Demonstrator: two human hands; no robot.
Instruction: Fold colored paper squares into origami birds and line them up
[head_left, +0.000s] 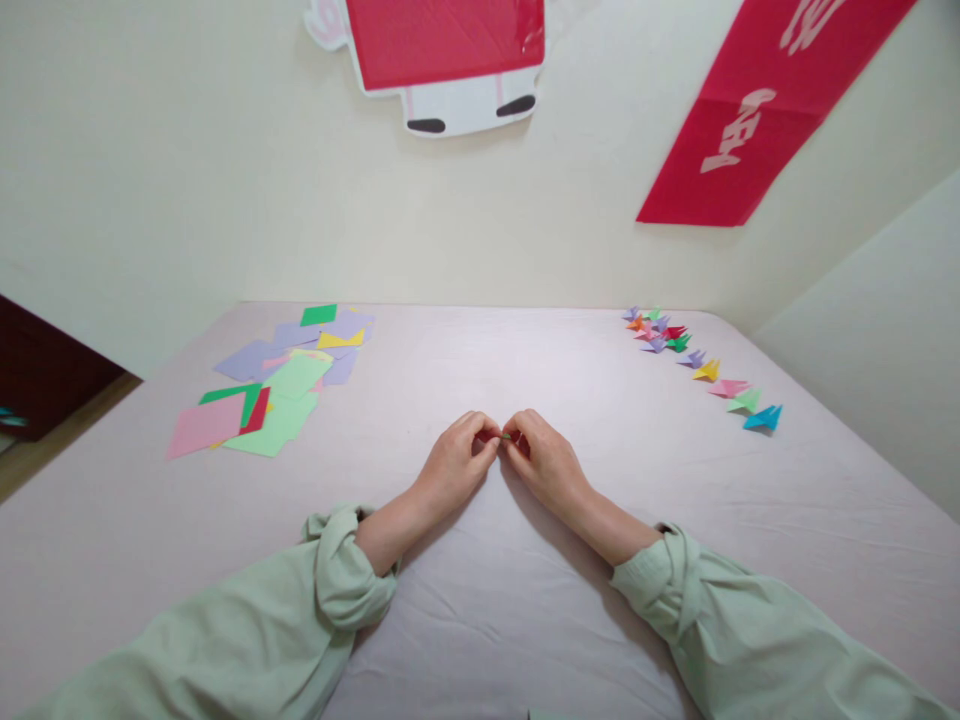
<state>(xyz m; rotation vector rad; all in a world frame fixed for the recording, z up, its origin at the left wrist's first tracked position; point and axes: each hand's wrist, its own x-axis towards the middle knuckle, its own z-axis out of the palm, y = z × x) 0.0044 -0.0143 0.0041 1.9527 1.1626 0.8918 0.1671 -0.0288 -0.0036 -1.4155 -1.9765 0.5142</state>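
A pale cloth-covered table (pixel 480 620) spreads beneath the grip; loose coloured sheets (pixel 296 376) lie ahead-left of it, folded paper figures (pixel 707 371) ahead-right. Left hand (pixel 459 460) and right hand (pixel 551 464), fingertips pinched closed, hold a tiny greenish piece (pixel 508 436) between them.

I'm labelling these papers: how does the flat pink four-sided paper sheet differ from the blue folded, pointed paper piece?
The flat pink four-sided paper sheet lies open, while the blue folded, pointed paper piece is creased into several tips. The pink sheet looks larger than the blue piece. The pink sheet overlaps other coloured paper sheets; the blue piece sits at the near end of a row of folded papers. Both look plain-coloured.
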